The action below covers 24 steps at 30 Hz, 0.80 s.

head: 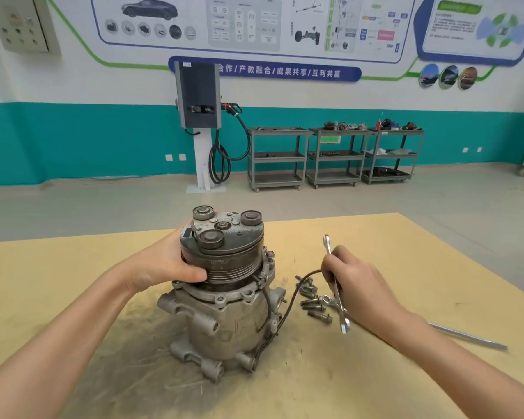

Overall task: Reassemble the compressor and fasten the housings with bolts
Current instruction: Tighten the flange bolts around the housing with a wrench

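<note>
compressor [224, 294] stands upright on the desk [406, 255], pulley end up. our left hand [167, 261] has its grip curled round the pulley [227, 255], thumb on the grooved belt face, steadying the unit. our right hand [354, 282] has its grip closed on a flat open-end wrench [335, 282], held mid-shaft, one jaw end poking up above the grip, the other hanging below it. loose bolts [313, 303] lie in a heap on the desk just left of and under the right grip, between it and the compressor body. one bolt [270, 254] looks already seated in the flange just right of the left grip; others we can't count from here. a thin wire [288, 303] trails from the housing toward the right grip. we judge we're in the bolt-fastening step: housings mated, most bolts still out. next move likely needs the wrench parked or shifted so the right grip can pick a bolt, start it by hand, then tighten while the left keeps the body from turning.
</note>
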Each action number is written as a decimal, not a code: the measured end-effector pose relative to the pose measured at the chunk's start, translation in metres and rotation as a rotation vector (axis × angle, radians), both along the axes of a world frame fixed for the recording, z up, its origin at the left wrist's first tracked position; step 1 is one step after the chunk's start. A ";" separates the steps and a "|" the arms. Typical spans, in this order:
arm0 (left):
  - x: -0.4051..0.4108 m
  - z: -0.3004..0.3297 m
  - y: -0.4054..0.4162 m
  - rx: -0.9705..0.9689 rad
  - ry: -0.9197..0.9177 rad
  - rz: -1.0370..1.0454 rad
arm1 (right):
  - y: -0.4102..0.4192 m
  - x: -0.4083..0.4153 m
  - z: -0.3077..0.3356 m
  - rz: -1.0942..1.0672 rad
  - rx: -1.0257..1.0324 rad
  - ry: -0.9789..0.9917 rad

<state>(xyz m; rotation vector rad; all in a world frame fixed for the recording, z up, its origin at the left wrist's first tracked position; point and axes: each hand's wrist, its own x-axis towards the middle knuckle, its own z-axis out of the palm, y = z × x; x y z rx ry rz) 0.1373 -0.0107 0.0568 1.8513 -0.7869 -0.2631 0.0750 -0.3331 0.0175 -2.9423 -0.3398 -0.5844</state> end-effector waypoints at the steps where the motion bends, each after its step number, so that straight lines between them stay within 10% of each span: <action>1: -0.002 -0.002 -0.002 -0.026 -0.014 0.025 | 0.005 0.009 0.006 0.030 0.004 0.006; 9: -0.018 -0.010 -0.003 -0.176 -0.036 0.214 | 0.041 0.060 0.027 0.173 -0.169 -0.015; 24: -0.051 -0.024 0.000 -0.167 -0.183 0.756 | 0.068 0.136 -0.028 0.134 0.258 0.200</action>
